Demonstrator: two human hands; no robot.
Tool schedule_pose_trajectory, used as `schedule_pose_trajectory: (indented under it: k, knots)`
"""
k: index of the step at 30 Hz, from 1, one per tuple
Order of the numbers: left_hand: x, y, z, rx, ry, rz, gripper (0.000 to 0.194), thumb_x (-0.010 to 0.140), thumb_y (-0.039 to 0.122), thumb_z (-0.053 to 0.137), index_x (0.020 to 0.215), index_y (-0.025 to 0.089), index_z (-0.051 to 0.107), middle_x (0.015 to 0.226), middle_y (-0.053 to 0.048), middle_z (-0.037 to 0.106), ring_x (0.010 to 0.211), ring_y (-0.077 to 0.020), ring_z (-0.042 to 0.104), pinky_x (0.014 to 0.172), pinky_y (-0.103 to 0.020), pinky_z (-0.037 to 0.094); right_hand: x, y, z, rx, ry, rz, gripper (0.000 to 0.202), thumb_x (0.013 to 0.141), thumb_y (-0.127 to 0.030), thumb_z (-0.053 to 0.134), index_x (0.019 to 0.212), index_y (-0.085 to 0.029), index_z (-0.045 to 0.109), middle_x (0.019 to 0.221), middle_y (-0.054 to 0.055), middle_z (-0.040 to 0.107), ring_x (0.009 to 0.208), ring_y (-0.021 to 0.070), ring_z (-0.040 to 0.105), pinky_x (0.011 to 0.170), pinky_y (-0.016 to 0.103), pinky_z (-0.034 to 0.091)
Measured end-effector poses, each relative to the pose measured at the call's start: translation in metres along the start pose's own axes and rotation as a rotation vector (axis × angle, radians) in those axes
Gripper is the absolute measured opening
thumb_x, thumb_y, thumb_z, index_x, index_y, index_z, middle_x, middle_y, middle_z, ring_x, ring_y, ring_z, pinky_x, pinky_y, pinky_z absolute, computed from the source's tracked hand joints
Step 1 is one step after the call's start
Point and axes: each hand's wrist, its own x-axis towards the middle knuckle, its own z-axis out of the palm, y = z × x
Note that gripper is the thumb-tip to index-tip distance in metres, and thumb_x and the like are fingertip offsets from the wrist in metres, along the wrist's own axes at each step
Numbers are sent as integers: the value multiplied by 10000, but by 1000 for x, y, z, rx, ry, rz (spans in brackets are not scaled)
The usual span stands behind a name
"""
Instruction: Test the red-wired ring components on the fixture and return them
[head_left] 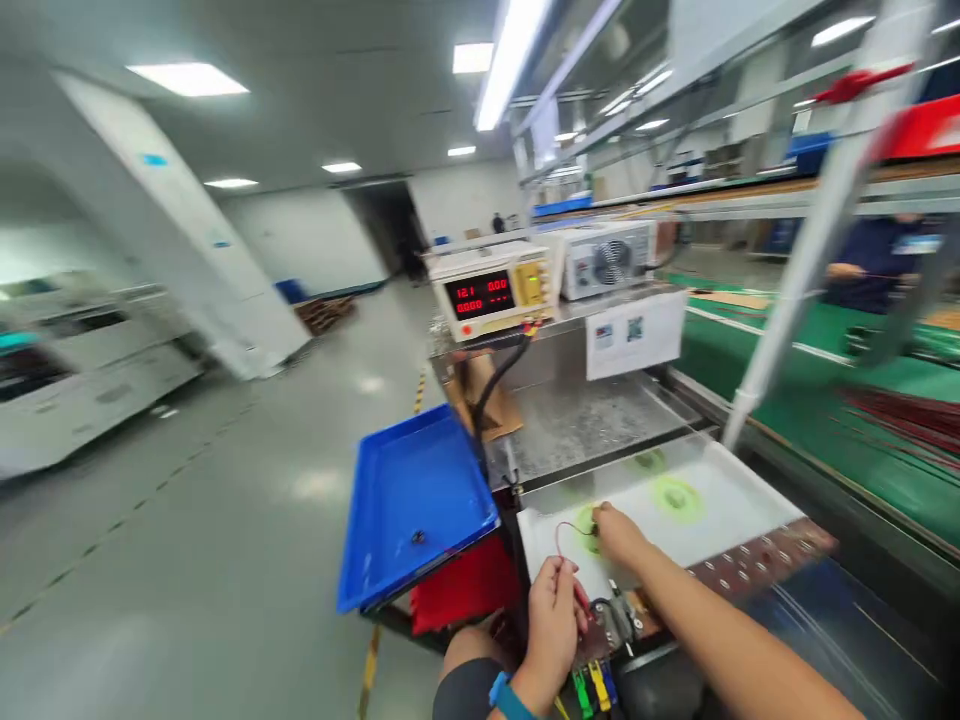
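My left hand (553, 615) is closed, its thumb and finger pinching a thin red wire (559, 532). The wire loops up and over toward my right hand (621, 536), which is closed on a small dark part (595, 529) at the wire's far end. My fingers hide most of that part. Below both hands lies a white board (637, 515) with yellow-green round marks. Close to my left hand, a metal clamp fixture (619, 618) sits at the board's front edge, with green, yellow and blue clips (598, 686) hanging under it.
On the left stands a blue tray (409, 475) holding a small dark piece (418, 537), with a red bin (465, 585) below. Behind are a power supply (487, 292) with red digits and a fan-fronted unit (611, 262). A white post (799, 260) rises at right; a co-worker (874, 265) is beyond it.
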Motion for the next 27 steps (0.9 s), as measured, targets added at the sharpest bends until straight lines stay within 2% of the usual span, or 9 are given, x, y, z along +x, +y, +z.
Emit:
schedule_pose_trajectory:
  k: [5,9,12,16,19,22,25,27]
  knots:
    - [4,-3,5,-34,84,1,643,733,838,539,816,202,499,526,52,513,312,-61,361,322,-202,209,18,9,15,33,71,28,274,843,-64,477,960,-156,706,1073,167,677,923,235,704,761,281,462]
    - [4,-12,4,-46,136,27,575,795,792,516,815,218,486,515,52,502,316,-75,348,326,-218,210,24,14,20,27,150,28,252,839,-98,472,898,-162,709,992,176,694,876,260,707,755,322,473]
    - [2,-12,5,-33,168,72,548,801,763,546,776,217,499,512,42,490,356,-85,367,373,-232,246,27,18,18,54,210,41,265,836,-111,464,896,-169,715,972,176,702,855,266,704,776,343,484]
    - [2,-1,2,15,191,136,538,776,739,607,715,215,502,525,27,480,436,-114,433,443,-258,310,25,17,5,173,313,4,277,833,-124,477,941,-185,724,1021,155,713,968,265,684,888,344,483]
    - [0,4,-3,64,154,135,502,801,704,601,751,214,504,540,22,502,460,-127,470,471,-264,345,1,8,-13,306,436,20,302,857,-150,457,1026,-160,706,1088,149,706,973,247,666,950,349,469]
    - [0,1,-10,111,61,92,449,858,658,535,862,211,493,542,34,525,419,-124,467,448,-255,340,-38,7,-30,406,565,83,305,879,-183,461,1084,-126,680,1092,144,703,882,214,655,916,335,484]
    - [5,-3,-17,141,-30,81,387,876,583,535,954,214,448,596,41,570,418,-119,492,451,-244,363,-90,29,-35,429,684,185,274,877,-223,497,1056,-136,685,1013,119,717,812,195,642,857,330,500]
    - [11,-6,-19,147,-75,90,369,862,527,581,993,213,438,641,32,606,465,-120,536,494,-240,405,-135,50,-26,417,798,289,266,878,-259,510,1039,-154,694,951,99,724,765,190,632,807,331,511]
